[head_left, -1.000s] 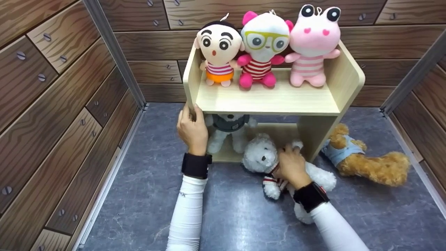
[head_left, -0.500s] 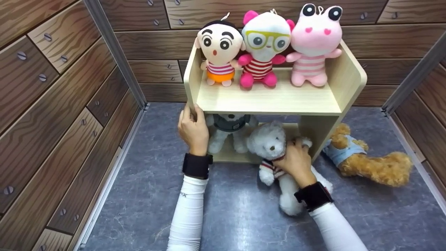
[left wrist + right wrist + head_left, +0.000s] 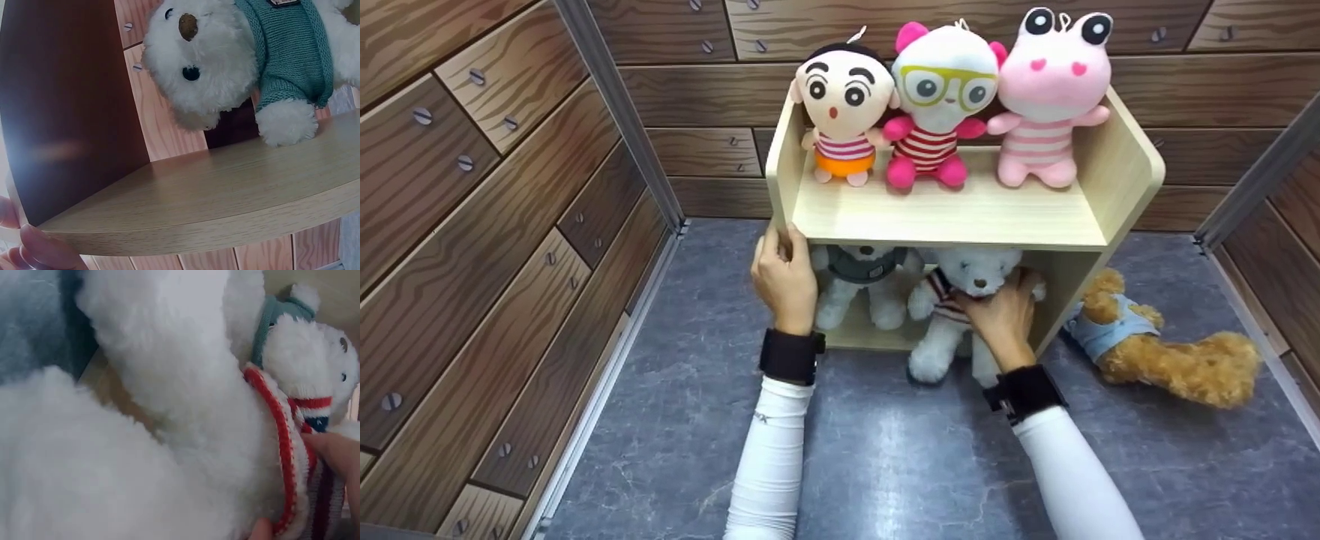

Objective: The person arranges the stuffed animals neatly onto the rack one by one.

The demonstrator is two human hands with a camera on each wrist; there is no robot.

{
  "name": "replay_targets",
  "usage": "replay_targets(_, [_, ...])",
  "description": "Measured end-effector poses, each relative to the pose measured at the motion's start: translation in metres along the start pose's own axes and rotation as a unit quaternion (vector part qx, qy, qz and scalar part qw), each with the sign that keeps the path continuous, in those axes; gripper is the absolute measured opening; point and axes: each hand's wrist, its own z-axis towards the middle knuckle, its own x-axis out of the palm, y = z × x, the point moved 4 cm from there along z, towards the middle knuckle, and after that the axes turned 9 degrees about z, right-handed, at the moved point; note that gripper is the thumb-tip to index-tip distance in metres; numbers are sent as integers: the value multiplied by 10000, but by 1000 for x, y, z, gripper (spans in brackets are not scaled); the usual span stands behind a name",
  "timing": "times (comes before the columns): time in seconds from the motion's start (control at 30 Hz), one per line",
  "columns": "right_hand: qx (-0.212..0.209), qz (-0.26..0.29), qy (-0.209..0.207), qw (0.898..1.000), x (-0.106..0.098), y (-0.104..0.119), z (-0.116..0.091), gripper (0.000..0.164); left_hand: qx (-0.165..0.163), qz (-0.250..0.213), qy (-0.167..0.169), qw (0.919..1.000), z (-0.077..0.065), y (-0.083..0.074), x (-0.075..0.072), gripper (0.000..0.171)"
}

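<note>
My right hand (image 3: 1003,315) grips a white teddy bear (image 3: 936,346) in a striped sweater by its chest. The bear is upright at the front of the shelf unit's lower compartment, legs hanging toward the floor. In the right wrist view its white legs (image 3: 163,354) fill the picture, with my thumb on the striped sweater (image 3: 287,455). My left hand (image 3: 787,281) holds the left side panel of the wooden shelf unit (image 3: 945,217) at the height of the middle board. Beside that panel, inside the lower compartment, stands another white bear in a green sweater (image 3: 292,50).
Three plush toys sit on the top shelf: a black-haired boy doll (image 3: 844,112), a panda with glasses (image 3: 937,105) and a pink frog (image 3: 1054,97). A brown teddy bear (image 3: 1170,345) in light blue lies on the floor right of the unit. Wood-patterned walls (image 3: 510,225) surround the floor.
My right hand has raised the white bear from lying tilted on the floor to upright and moved it into the lower compartment's opening. My left hand keeps its hold on the panel.
</note>
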Motion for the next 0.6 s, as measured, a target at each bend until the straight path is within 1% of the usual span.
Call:
replay_targets(0.07, [-18, 140, -103, 9998, 4, -2, 4, 101, -29, -13, 22, 10000, 0, 0, 1, 38])
replay_targets(0.13, [35, 250, -98, 9996, 8, -4, 7, 100, -42, -6, 54, 10000, -1, 1, 1, 38])
replay_targets(0.3, [425, 315, 7, 9986, 11, -14, 10, 105, -26, 50, 91, 9999, -2, 1, 2, 37])
replay_targets(0.4, [578, 296, 14, 9979, 11, -19, 11, 106, 3, 51, 83, 10000, -1, 0, 2, 36])
replay_targets(0.47, [591, 301, 12, 9978, 12, -20, 12, 106, 14, 53, 71, 10000, 0, 0, 2, 36])
replay_targets(0.6, [538, 316, 73, 9980, 19, -17, 13, 101, 19, 105, 55, 9999, 2, 2, 0, 37])
